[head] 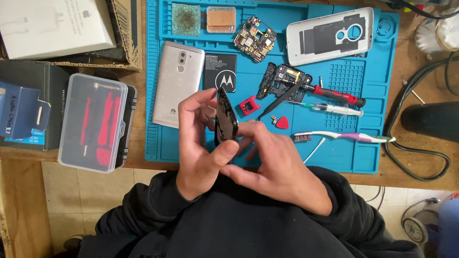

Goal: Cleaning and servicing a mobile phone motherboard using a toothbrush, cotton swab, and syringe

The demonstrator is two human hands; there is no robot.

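Both hands hold a dark phone body (226, 115) on edge above the near part of a blue work mat (365, 155). My left hand (200, 143) grips its left side with fingers at the top and the thumb at the lower end. My right hand (277, 164) meets it from the right, fingertips against the lower edge. On the mat lie a silver phone (177, 83), a black battery (220, 72), a circuit board (254, 39), a white back cover (329, 35) and a black inner frame (280, 79).
A red-handled screwdriver (336, 95), syringe (331, 108), toothbrush (342, 136), red pick (281, 122) and cotton swab (315, 150) lie right of the hands. A clear tool case (93, 122) and boxes (54, 18) stand at the left. Black cables (419, 153) curl at the right.
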